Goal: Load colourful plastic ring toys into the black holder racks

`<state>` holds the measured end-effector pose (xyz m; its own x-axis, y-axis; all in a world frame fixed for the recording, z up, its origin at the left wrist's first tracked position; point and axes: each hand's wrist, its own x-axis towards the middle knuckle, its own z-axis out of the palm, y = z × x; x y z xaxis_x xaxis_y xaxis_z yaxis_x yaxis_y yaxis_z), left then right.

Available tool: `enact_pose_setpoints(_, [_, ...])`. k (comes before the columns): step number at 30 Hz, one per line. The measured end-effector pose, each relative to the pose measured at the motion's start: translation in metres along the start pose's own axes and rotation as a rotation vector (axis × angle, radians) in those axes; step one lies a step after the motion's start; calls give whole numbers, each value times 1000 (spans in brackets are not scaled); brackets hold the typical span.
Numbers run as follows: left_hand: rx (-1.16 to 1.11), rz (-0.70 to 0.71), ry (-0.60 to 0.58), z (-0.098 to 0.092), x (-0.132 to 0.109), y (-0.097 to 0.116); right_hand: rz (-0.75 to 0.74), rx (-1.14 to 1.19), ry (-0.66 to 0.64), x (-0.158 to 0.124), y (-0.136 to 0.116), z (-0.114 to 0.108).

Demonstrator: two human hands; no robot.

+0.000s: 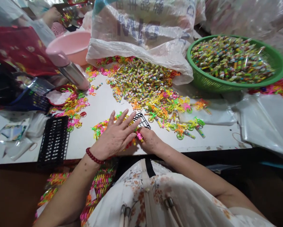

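Toys point(98, 130) under left fingers point(122, 116) near table edge point(203, 149)

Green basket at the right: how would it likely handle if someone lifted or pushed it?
The green basket would probably feel heavy, being heaped with small tubes. Some might spill if it tilted, since they lie loose. Its perforated wall looks like plastic and may flex slightly.

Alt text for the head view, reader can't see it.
A left hand spreads over bright plastic pieces on a white table, beside a curled right hand; beyond sit a heap of small tubes and a green basket.
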<state>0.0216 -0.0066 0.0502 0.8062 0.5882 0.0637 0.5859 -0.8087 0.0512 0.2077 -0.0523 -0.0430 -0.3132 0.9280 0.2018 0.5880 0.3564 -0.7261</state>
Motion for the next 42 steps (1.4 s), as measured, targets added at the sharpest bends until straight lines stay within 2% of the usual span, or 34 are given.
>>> enact_pose_setpoints(3, [-10,79,-10,-1,-1,1,21,-37,-69,4,-5,-5])
enact_pose_setpoints(7, [-10,81,20,1,0,1,44,-89,-135,7,-9,-11])
enact_pose_setpoints(11, [8,140,76,5,2,1,64,-115,-144,7,-2,-9])
enact_pose_setpoints(17, [27,135,48,9,3,3,15,-210,-183,10,0,-5])
enact_pose_setpoints(20, [46,145,51,9,4,3,-9,-162,-145,6,-5,-11])
enact_pose_setpoints(23, [57,150,54,7,4,4,-8,-125,-23,-3,-6,-32])
enact_pose_setpoints(25, [53,164,48,4,4,3,70,-230,96,-9,-1,-51])
enact_pose_setpoints(27, [41,189,43,1,3,3,169,-432,172,-12,8,-68])
enact_pose_setpoints(29, [27,215,42,-3,2,1,233,-603,172,-12,19,-78])
enact_pose_setpoints(32, [14,270,19,-7,-2,0,280,-696,128,-7,29,-81])
enact_pose_setpoints(36, [-11,293,-29,-12,-11,-2,315,-648,184,-6,30,-87])
enact_pose_setpoints(39, [-29,158,-15,-14,-13,-4,308,-457,268,-7,29,-99])
enact_pose_setpoints(42, [-28,-16,12,-10,-9,-6,306,-146,323,-2,30,-103])
